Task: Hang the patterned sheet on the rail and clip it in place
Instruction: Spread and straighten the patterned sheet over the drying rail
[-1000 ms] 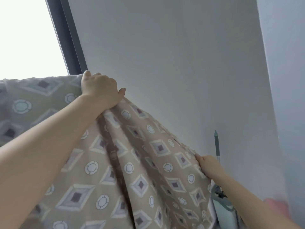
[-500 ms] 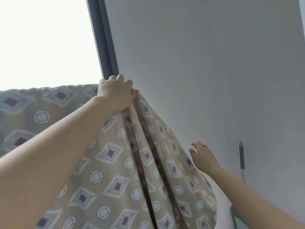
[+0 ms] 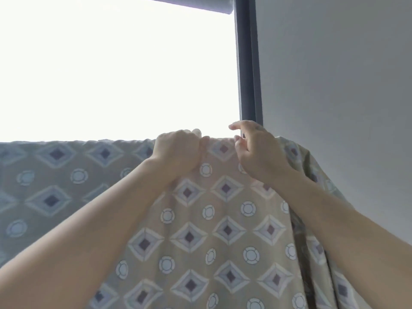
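Two hands, left (image 3: 177,150), right (image 3: 259,153), gripping patterned sheet (image 3: 225,230)

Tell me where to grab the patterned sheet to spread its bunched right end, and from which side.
Pinch the patterned sheet at its top fold, just right of the right hand, where it slumps into hanging pleats near the wall. Come from the front and above, thumb facing you, fingers over the back: the draped fold likely gives two layers to pinch.

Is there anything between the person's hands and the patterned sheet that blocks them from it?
Nothing visible does. The left hand grips the top edge of the patterned sheet, and the right hand is at that edge beside it. The rail itself does not show.
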